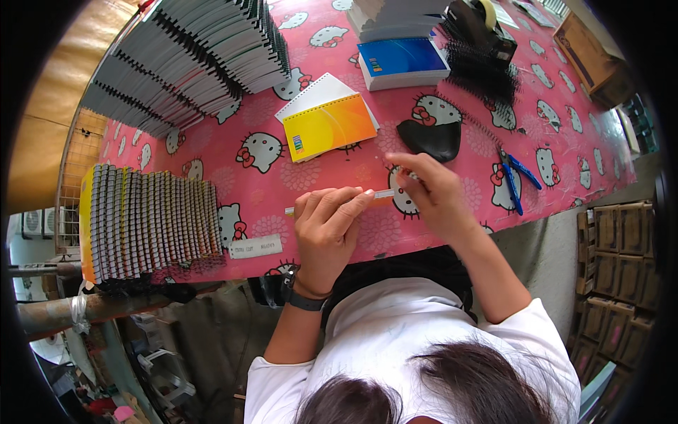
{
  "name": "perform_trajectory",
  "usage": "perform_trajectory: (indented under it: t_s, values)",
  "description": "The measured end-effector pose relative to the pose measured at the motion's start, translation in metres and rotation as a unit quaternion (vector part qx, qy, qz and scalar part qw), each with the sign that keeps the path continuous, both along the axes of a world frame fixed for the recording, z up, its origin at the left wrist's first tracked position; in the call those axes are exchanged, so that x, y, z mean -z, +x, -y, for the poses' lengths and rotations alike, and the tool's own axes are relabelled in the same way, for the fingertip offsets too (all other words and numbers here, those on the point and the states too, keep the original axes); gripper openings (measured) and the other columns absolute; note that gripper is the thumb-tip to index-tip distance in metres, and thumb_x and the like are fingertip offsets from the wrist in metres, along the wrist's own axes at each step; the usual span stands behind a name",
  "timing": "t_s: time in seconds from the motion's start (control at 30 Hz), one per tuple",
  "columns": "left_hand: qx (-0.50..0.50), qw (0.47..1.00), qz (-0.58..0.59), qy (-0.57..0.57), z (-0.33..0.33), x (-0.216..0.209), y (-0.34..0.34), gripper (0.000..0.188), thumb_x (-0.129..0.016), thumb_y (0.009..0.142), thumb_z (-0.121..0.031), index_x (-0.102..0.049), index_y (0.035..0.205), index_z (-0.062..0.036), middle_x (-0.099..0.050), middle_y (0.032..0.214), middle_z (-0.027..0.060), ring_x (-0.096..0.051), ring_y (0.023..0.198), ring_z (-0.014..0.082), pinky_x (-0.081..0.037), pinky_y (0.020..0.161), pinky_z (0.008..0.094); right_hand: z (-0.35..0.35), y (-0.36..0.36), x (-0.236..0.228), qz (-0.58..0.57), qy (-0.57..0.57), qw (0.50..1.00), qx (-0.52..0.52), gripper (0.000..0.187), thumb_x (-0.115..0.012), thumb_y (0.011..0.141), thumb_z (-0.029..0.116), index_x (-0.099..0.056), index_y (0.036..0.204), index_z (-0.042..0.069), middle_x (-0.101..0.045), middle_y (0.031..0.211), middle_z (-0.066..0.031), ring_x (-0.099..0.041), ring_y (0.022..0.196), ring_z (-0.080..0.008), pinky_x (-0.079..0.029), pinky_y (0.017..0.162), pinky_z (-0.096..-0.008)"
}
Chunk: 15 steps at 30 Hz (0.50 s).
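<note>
My left hand [328, 222] clamps the notepad [383, 195]; loosening could skew it. I can't tell whether my right hand [432, 192], beside it, pinches anything.

Paper booklet [383, 195] – glossy plastic tablecloth [487, 189] – matt cardboard box [587, 60]

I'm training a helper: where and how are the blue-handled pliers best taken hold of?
Probably by both blue handles, the right hand coming from the person's side: the pliers lie flat, handles spread toward the near right, nose pointing away.
</note>
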State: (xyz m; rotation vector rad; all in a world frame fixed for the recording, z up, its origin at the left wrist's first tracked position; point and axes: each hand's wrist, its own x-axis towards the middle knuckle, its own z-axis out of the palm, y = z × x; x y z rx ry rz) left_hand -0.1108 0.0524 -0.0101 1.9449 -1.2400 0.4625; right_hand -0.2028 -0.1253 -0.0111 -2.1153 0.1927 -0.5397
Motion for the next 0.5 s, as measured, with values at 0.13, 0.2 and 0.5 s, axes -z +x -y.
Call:
perform_trajectory:
  t_s: [0.13,0.2,0.5]
  values:
    - [0.001,1.0,-0.003,-0.008,0.001,0.0,0.002,0.023,-0.072,0.074,-0.002,-0.073,0.094,-0.0109,-0.069,0.09,0.002,-0.063,0.083,0.0188,-0.044,0.078,0.032,0.016,-0.012,-0.016,-0.025,0.101,0.992,-0.078,0.022,-0.066,0.082,-0.003,-0.066,0.103,0.005,-0.062,0.091,-0.0065,-0.062,0.077,-0.018,-0.05,0.069,-0.0281]
    - [0.007,1.0,-0.003,-0.016,0.001,0.001,0.002,0.022,-0.072,0.074,-0.001,-0.072,0.094,-0.011,-0.069,0.09,0.0019,-0.063,0.083,0.0187,-0.044,0.077,0.0318,0.019,-0.012,-0.018,-0.022,0.071,0.992,-0.102,0.024,-0.067,0.081,-0.004,-0.066,0.103,0.005,-0.062,0.092,-0.006,-0.063,0.079,-0.0184,-0.05,0.07,-0.0287]
    - [0.015,1.0,-0.012,-0.009,0.001,0.0,0.001,0.023,-0.072,0.073,-0.001,-0.072,0.093,-0.0109,-0.069,0.088,0.002,-0.063,0.082,0.0189,-0.044,0.078,0.0314,0.029,-0.007,-0.024,-0.018,-0.035,0.982,-0.183,0.023,-0.06,0.08,-0.005,-0.063,0.101,0.004,-0.061,0.089,-0.0085,-0.06,0.085,-0.0253,-0.048,0.075,-0.0347]
